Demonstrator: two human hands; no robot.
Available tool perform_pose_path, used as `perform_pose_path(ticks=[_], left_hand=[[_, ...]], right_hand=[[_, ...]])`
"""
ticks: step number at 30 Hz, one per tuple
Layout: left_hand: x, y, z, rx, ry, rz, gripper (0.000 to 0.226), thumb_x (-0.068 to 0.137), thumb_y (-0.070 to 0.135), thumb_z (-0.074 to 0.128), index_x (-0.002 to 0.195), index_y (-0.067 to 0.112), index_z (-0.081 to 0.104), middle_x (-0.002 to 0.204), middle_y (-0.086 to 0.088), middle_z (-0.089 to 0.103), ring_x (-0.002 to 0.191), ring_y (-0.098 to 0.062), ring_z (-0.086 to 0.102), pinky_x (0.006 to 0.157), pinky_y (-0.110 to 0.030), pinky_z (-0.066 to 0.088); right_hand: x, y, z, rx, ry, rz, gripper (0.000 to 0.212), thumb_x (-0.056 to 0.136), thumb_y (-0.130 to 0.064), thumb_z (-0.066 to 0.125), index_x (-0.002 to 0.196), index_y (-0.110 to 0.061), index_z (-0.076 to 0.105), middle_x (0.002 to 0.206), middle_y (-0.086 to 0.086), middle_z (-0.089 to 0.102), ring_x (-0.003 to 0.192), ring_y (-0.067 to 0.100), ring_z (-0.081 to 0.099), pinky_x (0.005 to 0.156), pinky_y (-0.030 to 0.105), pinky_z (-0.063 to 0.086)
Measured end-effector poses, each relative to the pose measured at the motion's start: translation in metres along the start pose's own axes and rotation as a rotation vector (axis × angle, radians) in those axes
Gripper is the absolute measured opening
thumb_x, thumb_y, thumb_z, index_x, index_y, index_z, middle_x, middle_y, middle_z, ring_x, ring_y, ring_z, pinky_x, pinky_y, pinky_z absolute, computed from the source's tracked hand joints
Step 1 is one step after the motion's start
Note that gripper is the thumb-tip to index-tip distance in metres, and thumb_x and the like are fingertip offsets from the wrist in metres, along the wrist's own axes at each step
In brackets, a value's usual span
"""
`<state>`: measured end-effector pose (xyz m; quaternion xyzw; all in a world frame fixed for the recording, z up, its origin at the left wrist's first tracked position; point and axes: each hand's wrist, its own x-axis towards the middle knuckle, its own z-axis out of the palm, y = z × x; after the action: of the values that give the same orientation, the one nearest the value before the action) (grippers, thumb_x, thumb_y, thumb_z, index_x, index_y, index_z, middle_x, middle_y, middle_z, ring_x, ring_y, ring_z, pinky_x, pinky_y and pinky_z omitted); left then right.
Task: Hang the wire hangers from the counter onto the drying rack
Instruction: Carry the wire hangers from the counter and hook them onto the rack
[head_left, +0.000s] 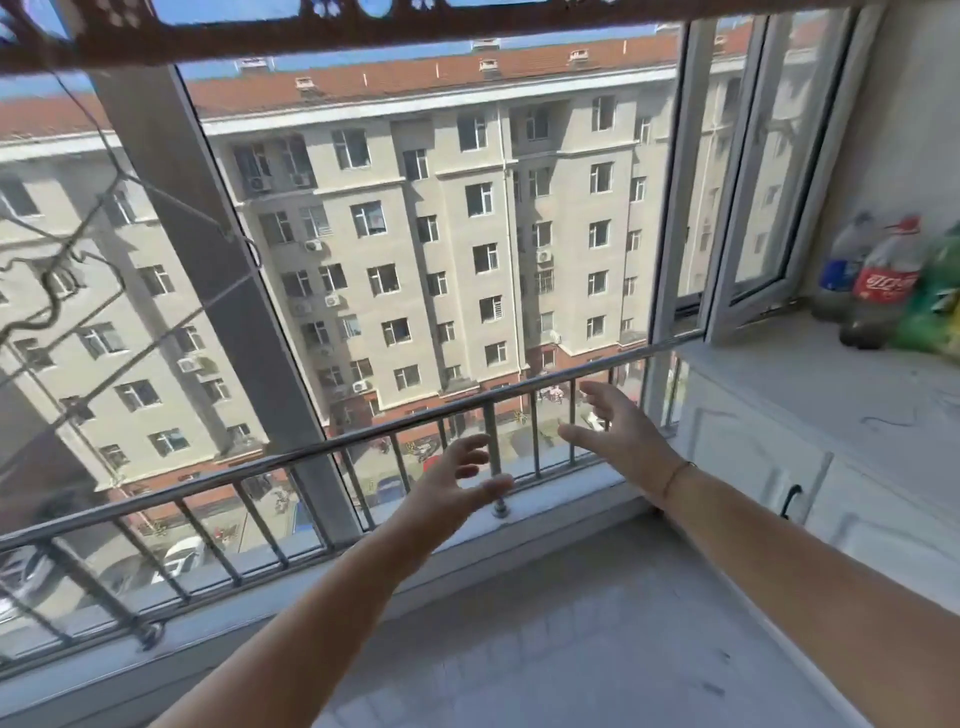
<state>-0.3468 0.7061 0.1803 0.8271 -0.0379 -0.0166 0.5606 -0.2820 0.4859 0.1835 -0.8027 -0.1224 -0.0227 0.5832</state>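
Several thin wire hangers (104, 244) hang at the upper left from the brown perforated drying rack bar (332, 36) that runs along the top of the view. My left hand (457, 480) reaches forward at the centre, fingers spread, holding nothing. My right hand (618, 423) is stretched out beside it toward the window, also spread and holding nothing; a thin bracelet sits on its wrist. The white counter (810, 384) lies to the right. A thin dark wire shape (888, 418) lies on it; I cannot tell whether it is a hanger.
A steel guard railing (332, 447) runs along the window sill in front of my hands. Three plastic bottles (883, 280) stand at the back of the counter. A window sash (753, 171) is swung open above the counter. White cabinet doors (769, 467) sit under it.
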Motion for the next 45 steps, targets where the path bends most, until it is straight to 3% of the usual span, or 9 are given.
perform_pose_path(ticks=[2,11,19,24,29,35,38,41,45], left_hand=[[0.017,0.007,0.031,-0.004,-0.065,0.012,0.053,0.078,0.033,0.073,0.124,0.032,0.048,0.121,0.001,0.056,0.115,-0.013,0.052,0.096,-0.036,0.049],[0.083,0.048,0.195,-0.002,-0.242,0.076,0.054,0.080,0.023,0.072,0.128,0.025,0.048,0.121,-0.001,0.056,0.116,-0.016,0.051,0.100,-0.033,0.043],[0.132,0.086,0.351,-0.029,-0.372,0.110,0.048,0.082,0.026,0.070,0.125,0.027,0.050,0.119,0.002,0.057,0.113,-0.012,0.052,0.092,-0.026,0.043],[0.156,0.103,0.441,-0.012,-0.464,0.087,0.050,0.081,0.027,0.071,0.127,0.020,0.052,0.121,-0.002,0.057,0.116,-0.017,0.052,0.095,-0.032,0.046],[0.175,0.123,0.511,0.031,-0.572,0.094,0.047,0.084,0.027,0.067,0.127,0.020,0.051,0.120,0.000,0.056,0.113,-0.014,0.052,0.083,-0.020,0.041],[0.224,0.130,0.571,0.109,-0.640,0.125,0.043,0.081,0.036,0.069,0.121,0.028,0.054,0.116,0.007,0.060,0.109,-0.008,0.056,0.095,-0.028,0.045],[0.257,0.133,0.598,0.101,-0.681,0.116,0.043,0.082,0.034,0.068,0.122,0.025,0.054,0.116,0.007,0.059,0.110,-0.009,0.055,0.091,-0.025,0.042],[0.297,0.129,0.626,0.077,-0.730,0.091,0.041,0.084,0.032,0.067,0.122,0.025,0.053,0.116,0.006,0.058,0.111,-0.010,0.054,0.088,-0.024,0.041],[0.350,0.121,0.656,0.052,-0.750,0.028,0.039,0.084,0.030,0.067,0.120,0.023,0.053,0.117,0.003,0.058,0.113,-0.013,0.055,0.089,-0.025,0.040]], right_hand=[[-0.009,0.017,-0.034,-0.019,0.056,0.040,0.069,0.080,-0.025,0.071,0.139,-0.017,0.037,0.145,0.007,0.039,0.135,0.020,0.035,0.103,0.030,0.033],[-0.056,0.104,-0.202,-0.098,0.305,0.220,0.068,0.078,-0.023,0.072,0.136,-0.012,0.040,0.140,0.010,0.043,0.132,0.021,0.039,0.102,0.030,0.034],[-0.101,0.174,-0.346,-0.076,0.481,0.346,0.044,0.081,-0.018,0.069,0.122,-0.010,0.052,0.115,0.006,0.053,0.106,0.016,0.052,0.089,0.025,0.041],[-0.135,0.214,-0.418,-0.058,0.575,0.427,0.025,0.082,-0.015,0.067,0.105,-0.010,0.060,0.099,0.006,0.061,0.091,0.019,0.058,0.081,0.025,0.044],[-0.156,0.243,-0.470,-0.037,0.684,0.490,0.020,0.082,-0.013,0.067,0.101,-0.009,0.061,0.089,0.000,0.060,0.083,0.013,0.056,0.074,0.019,0.044],[-0.145,0.279,-0.522,-0.027,0.782,0.534,0.017,0.082,-0.013,0.067,0.098,-0.009,0.062,0.087,-0.002,0.062,0.081,0.012,0.057,0.073,0.021,0.044],[-0.126,0.301,-0.547,-0.003,0.806,0.554,0.013,0.082,-0.011,0.067,0.093,-0.011,0.061,0.088,0.001,0.062,0.084,0.017,0.057,0.073,0.026,0.046],[-0.098,0.321,-0.573,-0.009,0.818,0.594,0.021,0.083,-0.012,0.066,0.103,-0.008,0.061,0.099,0.007,0.062,0.090,0.017,0.057,0.081,0.035,0.050],[-0.054,0.344,-0.606,-0.046,0.807,0.633,0.020,0.085,-0.016,0.064,0.105,-0.011,0.062,0.102,0.004,0.061,0.095,0.015,0.056,0.084,0.023,0.042]])
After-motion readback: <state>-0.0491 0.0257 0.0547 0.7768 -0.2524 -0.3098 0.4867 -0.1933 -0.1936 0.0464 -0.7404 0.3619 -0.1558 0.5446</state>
